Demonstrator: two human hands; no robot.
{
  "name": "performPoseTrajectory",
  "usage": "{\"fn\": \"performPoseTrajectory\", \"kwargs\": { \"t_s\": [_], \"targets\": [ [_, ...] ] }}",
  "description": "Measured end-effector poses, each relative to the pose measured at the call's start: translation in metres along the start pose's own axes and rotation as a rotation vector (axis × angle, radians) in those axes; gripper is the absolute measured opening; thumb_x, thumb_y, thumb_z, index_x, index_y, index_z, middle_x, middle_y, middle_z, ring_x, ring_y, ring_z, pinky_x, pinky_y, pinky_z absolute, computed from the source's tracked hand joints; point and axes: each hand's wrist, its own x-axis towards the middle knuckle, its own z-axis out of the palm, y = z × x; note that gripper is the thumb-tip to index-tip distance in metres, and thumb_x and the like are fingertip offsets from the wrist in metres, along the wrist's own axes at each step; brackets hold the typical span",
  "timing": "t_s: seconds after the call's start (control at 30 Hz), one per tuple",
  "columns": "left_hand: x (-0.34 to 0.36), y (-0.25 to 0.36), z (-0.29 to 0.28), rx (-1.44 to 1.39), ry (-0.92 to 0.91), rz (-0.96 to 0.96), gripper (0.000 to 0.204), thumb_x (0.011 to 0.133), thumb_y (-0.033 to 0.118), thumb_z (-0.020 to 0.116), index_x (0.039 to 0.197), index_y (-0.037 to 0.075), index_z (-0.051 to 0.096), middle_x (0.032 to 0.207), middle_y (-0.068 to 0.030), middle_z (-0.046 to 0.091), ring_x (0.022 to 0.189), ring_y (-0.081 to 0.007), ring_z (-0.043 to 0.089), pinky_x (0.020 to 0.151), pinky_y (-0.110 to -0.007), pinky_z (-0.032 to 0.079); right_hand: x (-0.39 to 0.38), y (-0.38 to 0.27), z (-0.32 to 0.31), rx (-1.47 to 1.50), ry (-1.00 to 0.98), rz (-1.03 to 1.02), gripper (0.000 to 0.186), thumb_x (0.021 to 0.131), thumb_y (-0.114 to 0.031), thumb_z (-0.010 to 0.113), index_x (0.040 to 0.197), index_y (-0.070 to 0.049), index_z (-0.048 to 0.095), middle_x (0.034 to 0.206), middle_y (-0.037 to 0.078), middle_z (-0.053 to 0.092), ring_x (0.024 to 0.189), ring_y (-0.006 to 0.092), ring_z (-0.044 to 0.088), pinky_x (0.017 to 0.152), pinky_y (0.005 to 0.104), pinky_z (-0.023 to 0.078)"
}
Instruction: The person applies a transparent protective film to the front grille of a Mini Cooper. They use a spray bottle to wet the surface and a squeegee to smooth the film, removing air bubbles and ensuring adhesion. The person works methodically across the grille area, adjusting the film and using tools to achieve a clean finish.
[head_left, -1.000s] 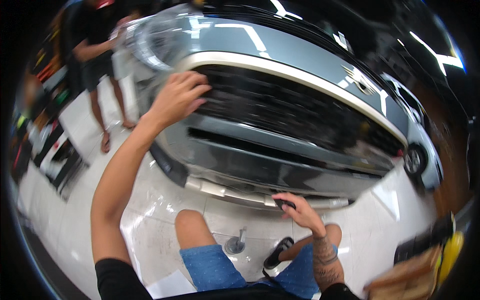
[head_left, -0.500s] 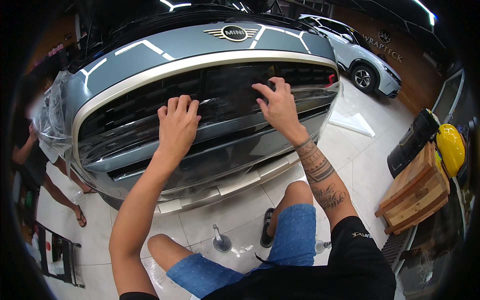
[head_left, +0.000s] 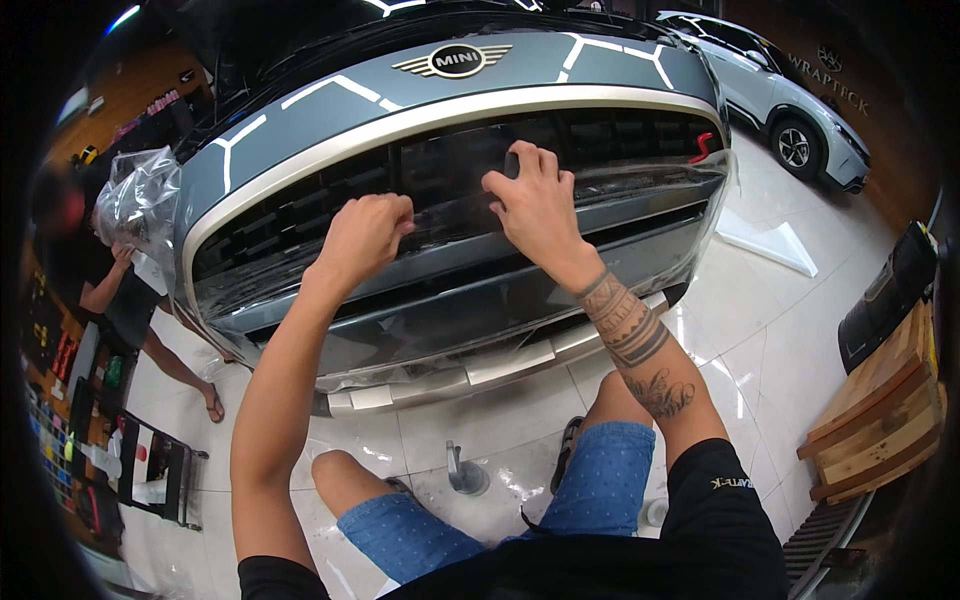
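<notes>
In front of me is the grey-blue front of a car [head_left: 560, 85] with a black grille [head_left: 290, 205] inside a pale, satin trim band [head_left: 340, 142]. Wrinkled clear film [head_left: 640, 185] lies over the lower grille and bumper. My left hand [head_left: 362, 238] is at the middle of the grille, fingers curled into a pinch near the film's upper edge; what is between them is hidden. My right hand [head_left: 540, 205], just right of it, grips a small black object [head_left: 511, 165] between thumb and fingers; its kind cannot be made out.
A spray bottle or metal-looking stand [head_left: 465, 472] stands on the tiled floor between my feet. At left, another person [head_left: 130, 295] is beside bunched clear film [head_left: 145, 195], with a black cart [head_left: 150, 465] nearby. A wooden crate [head_left: 875, 400] and white car [head_left: 795, 95] are at right.
My left hand has turned and curled from spread fingertips into a pinch. My right hand has shifted slightly left, its fingers closing in on the black object. The whole view has swung left.
</notes>
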Motion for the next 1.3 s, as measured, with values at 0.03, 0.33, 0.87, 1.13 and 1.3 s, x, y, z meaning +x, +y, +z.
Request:
{"fn": "performPoseTrajectory", "kwargs": {
  "t_s": [0.03,0.33,0.87,1.13,1.3],
  "targets": [
    [0.004,0.007,0.003,0.01,-0.021,-0.014,0.017,0.081,0.017,0.073,0.089,0.005,0.064,0.09,-0.0095,0.064,0.092,-0.0298,0.061,0.078,-0.041,0.047,0.002,0.0,0.0,-0.045,-0.031,-0.016,0.019,0.078,-0.009,0.071,0.096,-0.015,0.067,0.123,0.015,0.046,0.114,0.0348,0.046,0.081,0.0508,0.042],
    [0.033,0.036,0.015,-0.076,-0.086,0.012,0.011,0.082,0.01,0.07,0.083,0.003,0.062,0.075,-0.0149,0.067,0.079,-0.0354,0.067,0.07,-0.043,0.049,-0.003,0.024,-0.014,-0.124,-0.148,-0.077,0.009,0.078,-0.01,0.068,0.084,-0.016,0.067,0.124,0.011,0.046,0.115,0.0316,0.046,0.08,0.0506,0.043],
    [0.051,0.038,0.037,0.016,-0.054,0.135,0.013,0.072,0.003,0.069,0.083,0.007,0.064,0.078,-0.0118,0.069,0.08,-0.0306,0.069,0.071,-0.043,0.053,0.01,0.041,-0.018,-0.028,-0.289,-0.228,0.008,0.079,-0.009,0.066,0.082,-0.016,0.065,0.125,0.01,0.048,0.114,0.031,0.05,0.081,0.0484,0.048],
    [0.059,0.077,0.045,0.233,0.128,0.198,0.009,0.081,0.019,0.065,0.086,0.013,0.07,0.08,-0.0074,0.073,0.077,-0.0244,0.071,0.079,-0.041,0.042,0.01,0.041,-0.033,0.037,-0.209,-0.227,0.014,0.081,-0.004,0.062,0.094,-0.008,0.067,0.128,0.015,0.05,0.117,0.0357,0.05,0.089,0.0461,0.046],
    [0.066,0.075,0.047,0.105,0.056,0.093,0.013,0.076,0.018,0.074,0.085,0.01,0.071,0.079,-0.0103,0.072,0.076,-0.0262,0.07,0.078,-0.039,0.041,-0.005,0.04,-0.04,0.15,-0.189,-0.172,0.047,0.073,0.012,0.059,0.117,-0.005,0.061,0.126,0.016,0.051,0.116,0.036,0.053,0.09,0.046,0.046]
  ]
}}
